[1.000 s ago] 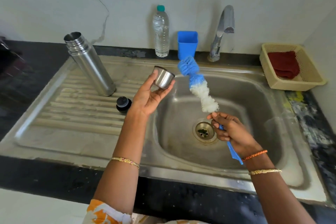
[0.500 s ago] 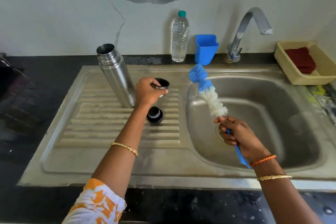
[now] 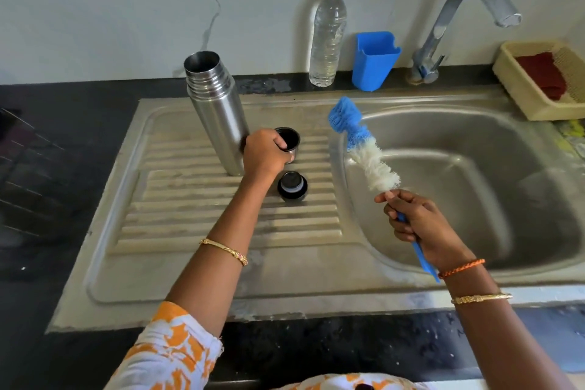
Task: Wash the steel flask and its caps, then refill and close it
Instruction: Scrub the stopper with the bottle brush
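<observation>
The steel flask point(image 3: 218, 111) stands upright and uncapped on the ribbed drainboard point(image 3: 196, 225). Just right of it, my left hand point(image 3: 264, 153) grips the steel cup cap point(image 3: 288, 140), mouth up, at the drainboard surface; whether it rests there I cannot tell. The black inner cap point(image 3: 292, 185) lies on the ribs just in front of it. My right hand point(image 3: 418, 225) holds the blue-and-white bottle brush point(image 3: 364, 149) by its blue handle, bristles pointing up-left over the basin's left edge.
The sink basin point(image 3: 493, 174) lies at right, with the tap point(image 3: 456, 16) behind it. A water bottle point(image 3: 327, 35) and a blue holder point(image 3: 373, 62) stand on the back ledge. A beige basket point(image 3: 519, 85) with a red cloth sits far right.
My left hand carried the cup cap from above the basin's edge leftward and down to the drainboard beside the flask. The brush stayed raised in my right hand.
</observation>
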Action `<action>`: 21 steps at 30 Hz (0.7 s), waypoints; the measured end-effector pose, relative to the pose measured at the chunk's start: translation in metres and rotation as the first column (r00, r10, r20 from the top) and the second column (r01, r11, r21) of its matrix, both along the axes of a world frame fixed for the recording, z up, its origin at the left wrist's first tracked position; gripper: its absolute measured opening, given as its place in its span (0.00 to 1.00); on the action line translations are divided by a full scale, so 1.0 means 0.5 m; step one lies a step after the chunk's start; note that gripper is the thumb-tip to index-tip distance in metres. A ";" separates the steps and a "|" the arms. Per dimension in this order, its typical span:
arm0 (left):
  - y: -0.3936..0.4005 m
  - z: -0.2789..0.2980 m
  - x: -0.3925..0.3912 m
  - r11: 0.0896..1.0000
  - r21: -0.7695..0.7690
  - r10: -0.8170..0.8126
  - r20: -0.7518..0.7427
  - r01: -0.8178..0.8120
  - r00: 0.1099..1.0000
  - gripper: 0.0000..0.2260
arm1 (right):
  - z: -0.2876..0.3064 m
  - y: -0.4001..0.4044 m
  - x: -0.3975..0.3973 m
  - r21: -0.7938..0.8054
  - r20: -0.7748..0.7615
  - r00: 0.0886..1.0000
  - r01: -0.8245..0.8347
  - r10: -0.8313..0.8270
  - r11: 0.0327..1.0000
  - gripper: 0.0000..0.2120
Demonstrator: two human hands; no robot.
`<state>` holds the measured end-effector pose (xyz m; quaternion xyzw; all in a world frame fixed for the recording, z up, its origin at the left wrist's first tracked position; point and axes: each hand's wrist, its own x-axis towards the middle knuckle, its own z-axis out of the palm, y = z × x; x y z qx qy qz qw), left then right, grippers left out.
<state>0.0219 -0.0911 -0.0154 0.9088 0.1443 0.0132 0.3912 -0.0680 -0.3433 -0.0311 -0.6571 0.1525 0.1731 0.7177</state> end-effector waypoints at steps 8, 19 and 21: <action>-0.015 0.034 -0.033 0.987 0.152 -0.052 0.001 0.051 0.999 0.14 | 0.004 0.004 -0.006 -0.045 -0.013 1.000 0.004 -0.004 0.999 0.11; -0.014 -0.031 -0.153 0.957 0.206 -0.234 0.137 0.203 0.963 0.18 | 0.008 -0.018 -0.024 -0.070 -0.031 0.999 -0.013 0.011 0.997 0.11; -0.021 -0.040 -0.157 0.972 0.173 -0.187 0.157 0.160 0.970 0.18 | 0.008 -0.019 -0.031 -0.081 -0.037 0.999 -0.032 0.029 0.996 0.11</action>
